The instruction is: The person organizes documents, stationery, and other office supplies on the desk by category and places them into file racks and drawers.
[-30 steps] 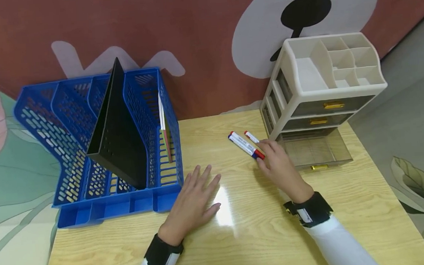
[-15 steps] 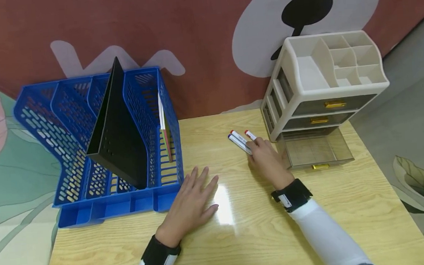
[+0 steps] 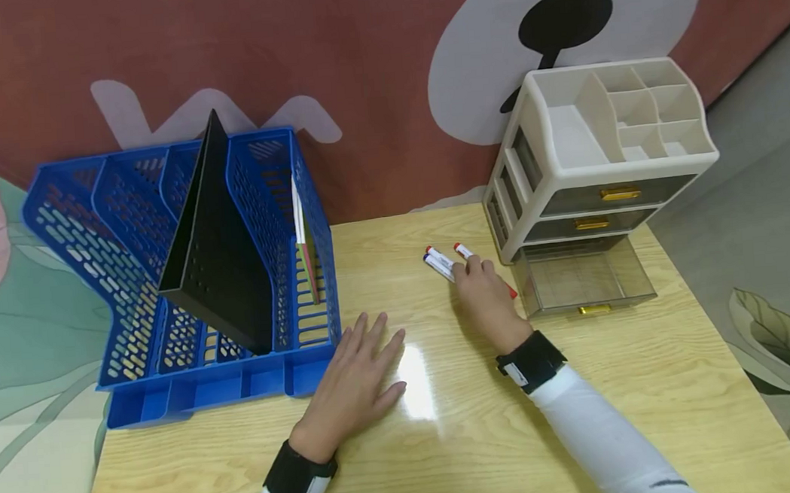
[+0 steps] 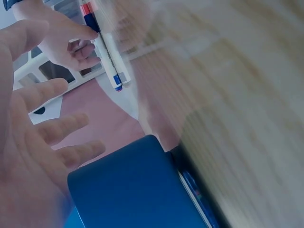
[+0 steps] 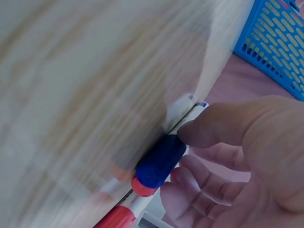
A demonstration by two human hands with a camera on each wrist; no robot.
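Note:
My right hand (image 3: 488, 297) is over three whiteboard markers lying on the wooden table, left of the opened drawer. Its thumb and fingers pinch the blue-capped marker (image 5: 161, 161) near the cap, as the right wrist view shows. Close against this one is a red-capped marker (image 5: 144, 186), mostly hidden behind it. A third marker (image 3: 463, 250), with red at its far end, passes under the fingers; a red cap (image 5: 116, 217) shows below in the right wrist view. My left hand (image 3: 346, 400) rests palm down on the table with spread, straight fingers, holding nothing.
A blue file rack (image 3: 240, 384) stands at the left, with a black folder (image 3: 233, 271) and thin booklets (image 3: 307, 252) inside. At the right is a white drawer unit (image 3: 551, 139), its clear bottom drawer (image 3: 577, 284) pulled out. A curtain hangs behind the table.
My right hand has moved left along the markers, now covering the blue and red caps that showed at their near ends. The left hand stays nearly still.

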